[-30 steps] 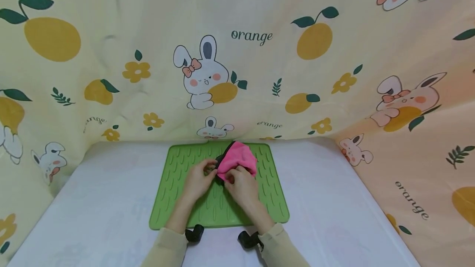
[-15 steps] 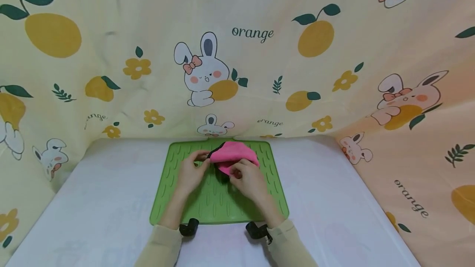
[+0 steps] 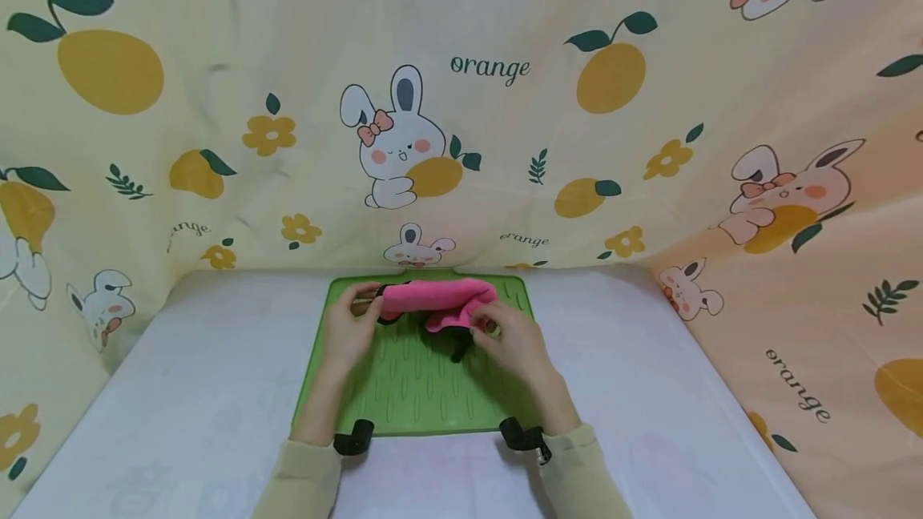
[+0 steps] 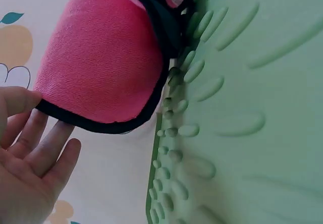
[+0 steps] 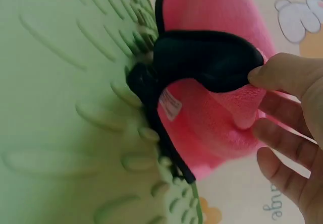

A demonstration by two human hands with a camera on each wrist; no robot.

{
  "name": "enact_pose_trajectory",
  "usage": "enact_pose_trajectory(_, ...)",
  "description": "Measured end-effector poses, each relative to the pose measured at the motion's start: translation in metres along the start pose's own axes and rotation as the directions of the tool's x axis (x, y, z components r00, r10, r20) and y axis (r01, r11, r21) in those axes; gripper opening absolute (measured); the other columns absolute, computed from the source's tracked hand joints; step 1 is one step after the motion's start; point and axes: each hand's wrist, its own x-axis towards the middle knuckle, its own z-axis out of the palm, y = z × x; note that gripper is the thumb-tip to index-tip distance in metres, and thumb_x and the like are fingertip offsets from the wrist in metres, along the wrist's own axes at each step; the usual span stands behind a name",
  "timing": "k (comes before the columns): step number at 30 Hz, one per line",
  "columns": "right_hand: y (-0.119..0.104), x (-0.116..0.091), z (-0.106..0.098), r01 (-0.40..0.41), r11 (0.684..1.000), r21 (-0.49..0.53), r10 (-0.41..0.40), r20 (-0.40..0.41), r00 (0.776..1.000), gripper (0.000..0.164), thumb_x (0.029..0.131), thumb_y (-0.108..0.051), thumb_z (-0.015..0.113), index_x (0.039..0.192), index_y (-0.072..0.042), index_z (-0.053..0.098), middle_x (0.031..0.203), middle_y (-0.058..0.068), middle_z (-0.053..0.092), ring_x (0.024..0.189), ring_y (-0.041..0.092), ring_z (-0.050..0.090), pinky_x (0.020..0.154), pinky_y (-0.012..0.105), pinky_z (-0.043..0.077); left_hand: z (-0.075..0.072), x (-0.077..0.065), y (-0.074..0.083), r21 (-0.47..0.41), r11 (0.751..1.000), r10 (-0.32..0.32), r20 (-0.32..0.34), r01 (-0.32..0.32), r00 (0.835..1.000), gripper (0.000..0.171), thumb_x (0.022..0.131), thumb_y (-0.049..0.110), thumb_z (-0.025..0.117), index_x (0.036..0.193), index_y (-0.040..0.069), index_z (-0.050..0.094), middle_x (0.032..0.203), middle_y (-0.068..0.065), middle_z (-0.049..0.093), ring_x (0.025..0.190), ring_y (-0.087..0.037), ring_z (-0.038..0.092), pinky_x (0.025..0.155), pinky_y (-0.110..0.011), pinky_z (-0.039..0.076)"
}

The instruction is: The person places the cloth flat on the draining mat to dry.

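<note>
1. Over green ridged mat (image 3: 418, 399), toward 12 o'clock: black-edged pink plush cloth (image 3: 436, 295), folded; mat contact unclear.
2. L hand (image 3: 349, 331), cloth's 9 o'clock: thumb + fingers pinching black trim (image 4: 101, 127).
3. R hand (image 3: 515, 343), 4 o'clock: pinching black flap (image 5: 207, 60), lower fingers spread.

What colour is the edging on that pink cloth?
Black; the edging shows best in the left wrist view.

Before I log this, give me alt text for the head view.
A left hand and right hand hold a folded pink plush fabric piece with black edging above a green rectangular ridged mat on a white table.
</note>
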Motion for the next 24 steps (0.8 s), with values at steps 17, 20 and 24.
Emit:
enact_pose_trajectory(17,0.029,-0.005,-0.019,-0.065,0.998,0.004,0.065,-0.187,0.980,0.014,0.082,-0.008,0.071,0.094,-0.015,0.068,0.084,-0.002,0.062,0.067,0.018,0.057,0.058,0.027,0.046,-0.021,0.005,-0.008,0.015,0.998,0.064,-0.089,-0.063,0.994,0.016,0.090,0.017,0.066,0.105,0.019,0.071,0.103,0.002,0.068,0.074,-0.021,0.061,0.053,-0.021,0.047)
enact_pose_trajectory(20,0.032,-0.006,-0.023,-0.076,0.997,0.006,0.076,-0.206,0.976,0.014,0.083,-0.007,0.071,0.095,-0.013,0.069,0.086,-0.001,0.063,0.068,0.015,0.057,0.059,0.029,0.049,-0.025,0.006,-0.009,0.026,0.998,0.062,-0.102,-0.060,0.993,0.016,0.090,0.017,0.066,0.105,0.018,0.071,0.102,0.002,0.069,0.074,-0.020,0.061,0.053,-0.020,0.047)
enact_pose_trajectory(24,0.035,-0.005,-0.026,-0.077,0.997,0.012,0.078,-0.232,0.969,0.015,0.084,-0.005,0.071,0.097,-0.011,0.068,0.089,0.000,0.064,0.070,0.014,0.057,0.060,0.029,0.050,-0.029,0.006,-0.009,0.046,0.997,0.058,-0.107,-0.054,0.993,0.016,0.090,0.018,0.066,0.105,0.018,0.071,0.102,0.002,0.069,0.074,-0.016,0.061,0.055,-0.020,0.048)
